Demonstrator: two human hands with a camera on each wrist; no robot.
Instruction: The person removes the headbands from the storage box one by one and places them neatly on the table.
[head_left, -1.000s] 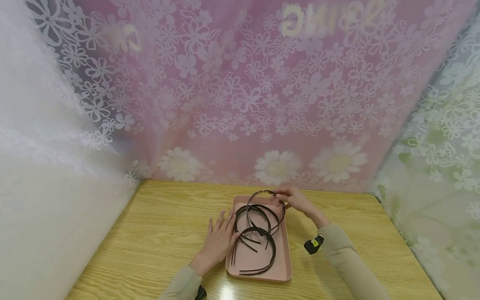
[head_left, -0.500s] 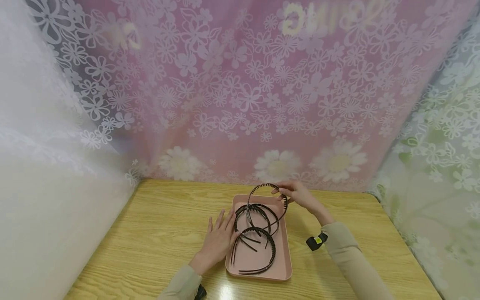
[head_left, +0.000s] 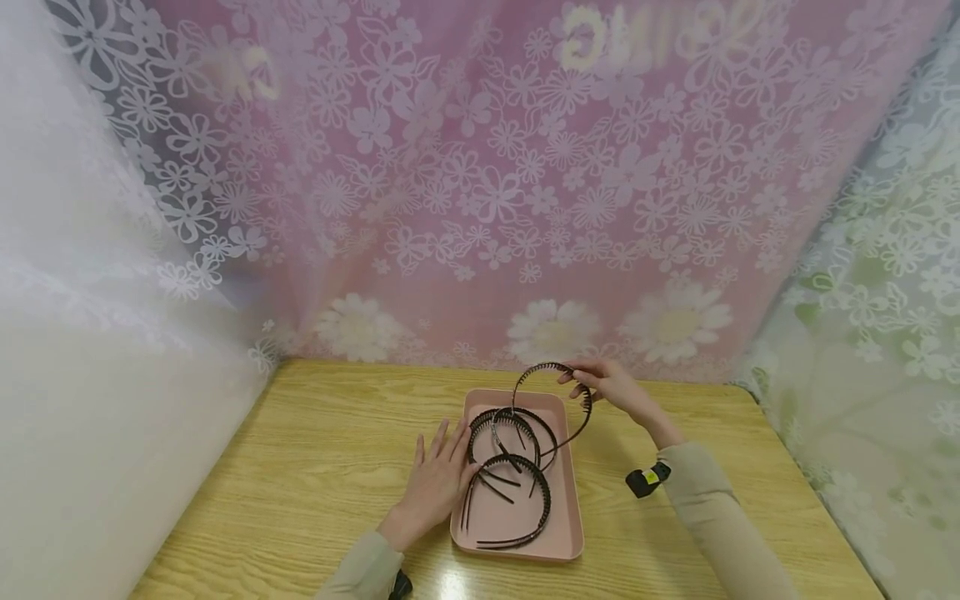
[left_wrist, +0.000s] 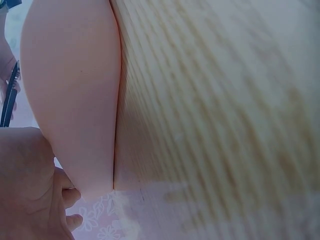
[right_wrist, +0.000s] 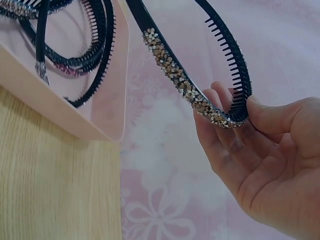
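Observation:
My right hand (head_left: 617,392) pinches a black toothed headband (right_wrist: 176,80) between thumb and fingers, near its top. Gold-coloured stones cover part of its outer side in the right wrist view. In the head view the band stands tilted over the far right of a pink tray (head_left: 564,529). Several other black headbands (head_left: 549,500) lie overlapping in the tray, some with teeth. My left hand (head_left: 433,483), fingers extended, rests against the tray's left side. In the left wrist view, the left hand (left_wrist: 25,185) touches the tray's outer wall; some of its fingers are hidden.
The tray stands on a wood-grain table (head_left: 322,467). A pink flowered curtain (head_left: 465,208) hangs behind the far edge, with pale sheets at left and right. A black wrist camera (head_left: 647,480) hangs beneath the right wrist.
My right hand has moved up and to the right, drawing the pinched headband away from the others. My left hand and the tray have stayed in place.

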